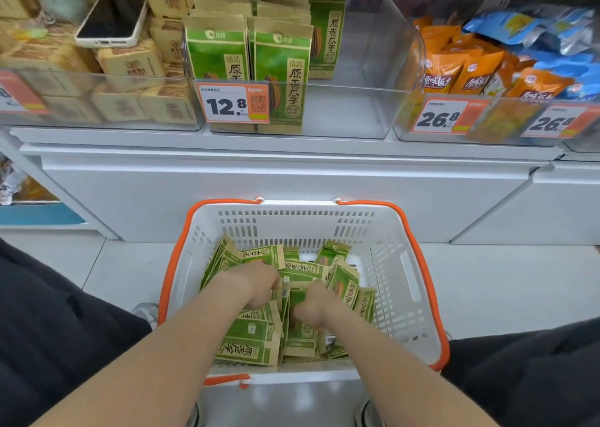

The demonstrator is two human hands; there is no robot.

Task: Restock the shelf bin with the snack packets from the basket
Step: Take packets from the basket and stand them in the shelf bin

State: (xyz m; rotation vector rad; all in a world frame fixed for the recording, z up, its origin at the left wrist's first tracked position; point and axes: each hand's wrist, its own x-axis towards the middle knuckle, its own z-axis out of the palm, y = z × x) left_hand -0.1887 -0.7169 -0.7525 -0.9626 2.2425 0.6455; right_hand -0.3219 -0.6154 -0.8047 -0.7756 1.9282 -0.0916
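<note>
While the tag (232,103) reads 12.8 — left hand (256,284), right hand (313,306), tight round snack packets (250,345) in the basket (399,264).

We are seeing the basket (292,223) sitting before the shelf (292,149), snack packets (250,340) lying in it with our left hand (256,284) and right hand (313,309) among them. Behind, the shelf bin (357,111) is holding upright packets (279,69) in its left half, a phone (112,21) lying on boxes (131,64) left of it.
</note>
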